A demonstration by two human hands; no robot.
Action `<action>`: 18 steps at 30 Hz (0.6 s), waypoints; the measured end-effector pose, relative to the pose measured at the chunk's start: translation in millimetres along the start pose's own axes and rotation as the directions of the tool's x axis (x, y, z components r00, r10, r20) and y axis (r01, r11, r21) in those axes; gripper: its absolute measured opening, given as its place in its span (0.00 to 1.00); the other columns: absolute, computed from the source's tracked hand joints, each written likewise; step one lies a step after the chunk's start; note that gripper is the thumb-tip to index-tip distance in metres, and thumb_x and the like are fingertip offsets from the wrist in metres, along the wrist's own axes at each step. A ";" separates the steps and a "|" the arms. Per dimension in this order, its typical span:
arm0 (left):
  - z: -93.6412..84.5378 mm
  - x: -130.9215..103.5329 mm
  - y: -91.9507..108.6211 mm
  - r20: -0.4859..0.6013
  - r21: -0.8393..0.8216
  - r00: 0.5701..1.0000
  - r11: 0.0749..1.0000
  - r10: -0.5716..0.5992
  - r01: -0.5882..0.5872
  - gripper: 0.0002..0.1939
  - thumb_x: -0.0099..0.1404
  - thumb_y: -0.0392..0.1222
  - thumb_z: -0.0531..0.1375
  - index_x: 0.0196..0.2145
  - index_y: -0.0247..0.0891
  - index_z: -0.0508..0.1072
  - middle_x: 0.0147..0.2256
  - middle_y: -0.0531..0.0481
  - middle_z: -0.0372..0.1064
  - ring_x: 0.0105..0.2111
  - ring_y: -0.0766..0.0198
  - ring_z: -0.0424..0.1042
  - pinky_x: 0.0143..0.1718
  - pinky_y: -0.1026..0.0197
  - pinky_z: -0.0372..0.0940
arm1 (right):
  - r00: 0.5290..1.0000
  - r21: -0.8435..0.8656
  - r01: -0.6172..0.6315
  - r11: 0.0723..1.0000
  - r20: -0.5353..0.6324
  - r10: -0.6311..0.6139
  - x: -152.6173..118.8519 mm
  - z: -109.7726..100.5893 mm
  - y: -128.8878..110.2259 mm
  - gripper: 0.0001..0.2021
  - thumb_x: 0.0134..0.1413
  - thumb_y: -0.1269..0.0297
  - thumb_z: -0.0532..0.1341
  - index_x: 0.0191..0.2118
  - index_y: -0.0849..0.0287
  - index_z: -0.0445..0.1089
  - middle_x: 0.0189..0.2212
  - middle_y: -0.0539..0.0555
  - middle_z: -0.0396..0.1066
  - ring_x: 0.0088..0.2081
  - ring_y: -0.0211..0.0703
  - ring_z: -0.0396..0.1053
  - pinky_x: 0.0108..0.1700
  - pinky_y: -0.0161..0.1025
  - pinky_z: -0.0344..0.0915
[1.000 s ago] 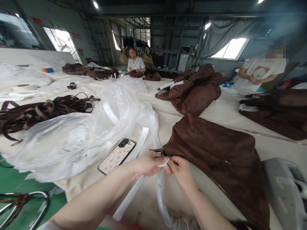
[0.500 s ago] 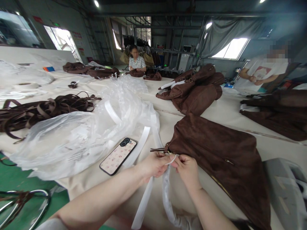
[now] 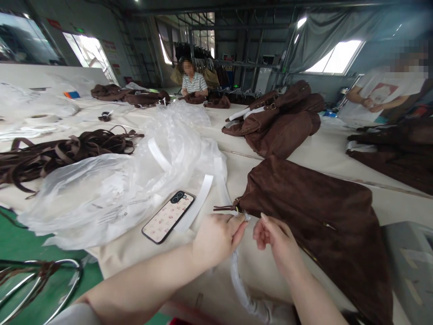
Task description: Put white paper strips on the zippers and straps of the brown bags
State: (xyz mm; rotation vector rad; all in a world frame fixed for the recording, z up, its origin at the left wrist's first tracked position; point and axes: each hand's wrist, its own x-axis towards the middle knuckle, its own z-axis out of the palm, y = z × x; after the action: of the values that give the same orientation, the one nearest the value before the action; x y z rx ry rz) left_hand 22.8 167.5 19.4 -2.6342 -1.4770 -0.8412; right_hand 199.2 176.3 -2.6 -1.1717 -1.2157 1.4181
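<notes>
A dark brown bag (image 3: 311, 203) lies flat on the table, its strap-end hardware and thin brown cords near my hands. My left hand (image 3: 216, 237) is closed, pinching a bit of white wrapping (image 3: 247, 217) at the near-left corner of the bag. Below it, the bag's handle (image 3: 239, 282), covered in whitish wrapping, curves down toward the table's near edge. My right hand (image 3: 277, 237) is just right of the left one, thumb raised apart from loosely curled fingers, with nothing seen in it. My left fingers hide part of the wrapped handle's upper end.
A phone in a floral case (image 3: 168, 217) lies left of my hands beside a white strip (image 3: 199, 198). Beyond are crumpled clear plastic (image 3: 182, 149), brown straps (image 3: 67, 151) and more brown bags (image 3: 277, 126). A grey object (image 3: 411, 266) stands at right. Two people are across the table.
My right hand has let go of the white wrapping and moved right. My left hand has turned over, still pinching. The loose white strip hanging below my hands no longer shows there.
</notes>
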 end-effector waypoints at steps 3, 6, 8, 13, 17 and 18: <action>5.8 -3.7 2.6 0.056 0.215 0.996 0.973 0.075 -0.085 0.16 0.70 0.42 0.48 0.47 0.33 0.71 0.25 0.46 0.70 0.25 0.60 0.70 0.26 0.60 0.62 | 0.993 0.034 -0.116 0.993 0.011 0.116 -1.7 1.3 -2.4 0.27 0.53 0.41 0.55 0.20 0.61 0.67 0.15 0.53 0.67 0.14 0.35 0.60 0.16 0.32 0.54; 8.5 -5.2 5.4 0.182 0.326 0.974 0.926 0.139 -0.192 0.16 0.68 0.37 0.49 0.50 0.29 0.67 0.27 0.44 0.70 0.25 0.57 0.71 0.25 0.58 0.63 | 0.990 -0.051 -0.142 0.989 -0.031 0.140 -1.9 0.9 -5.8 0.30 0.52 0.37 0.52 0.19 0.61 0.66 0.12 0.51 0.64 0.12 0.34 0.58 0.14 0.32 0.51; 9.6 -4.8 8.2 0.304 0.319 0.939 0.912 0.159 -0.258 0.15 0.65 0.33 0.51 0.49 0.27 0.67 0.28 0.43 0.70 0.25 0.56 0.71 0.24 0.57 0.64 | 0.992 -0.154 -0.120 0.981 -0.060 0.112 -1.3 -1.1 -8.1 0.32 0.54 0.35 0.49 0.17 0.60 0.65 0.11 0.50 0.62 0.11 0.34 0.57 0.14 0.32 0.50; 13.5 -1.8 14.9 0.495 0.238 0.861 0.934 0.119 -0.265 0.09 0.61 0.28 0.52 0.38 0.29 0.70 0.32 0.40 0.71 0.28 0.52 0.73 0.25 0.54 0.66 | 0.997 -0.505 -0.072 0.860 -0.062 0.047 5.6 -7.2 -8.0 0.36 0.57 0.35 0.42 0.11 0.56 0.62 0.08 0.50 0.58 0.11 0.35 0.56 0.17 0.35 0.51; 15.1 -0.9 16.1 0.496 0.233 0.863 0.942 0.099 -0.242 0.09 0.61 0.27 0.52 0.38 0.30 0.70 0.31 0.40 0.71 0.29 0.51 0.73 0.26 0.53 0.67 | 1.000 -0.611 -0.001 0.792 -0.024 -0.017 15.2 -4.9 -2.5 0.35 0.58 0.38 0.45 0.09 0.55 0.63 0.08 0.51 0.60 0.12 0.37 0.57 0.20 0.37 0.52; 15.1 -0.8 16.1 0.492 0.236 0.866 0.943 0.093 -0.235 0.09 0.61 0.27 0.52 0.37 0.30 0.70 0.31 0.41 0.71 0.29 0.51 0.73 0.26 0.53 0.67 | 0.999 -0.613 0.015 0.790 -0.021 -0.035 17.5 -3.3 -1.0 0.34 0.58 0.39 0.47 0.10 0.55 0.63 0.08 0.51 0.60 0.12 0.37 0.57 0.20 0.37 0.51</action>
State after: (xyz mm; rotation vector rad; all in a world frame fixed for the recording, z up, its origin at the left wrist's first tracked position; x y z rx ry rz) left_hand 42.0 161.8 10.0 -2.7935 -1.2847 0.0554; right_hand 200.1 194.0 -3.6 -1.5943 -1.7367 0.9887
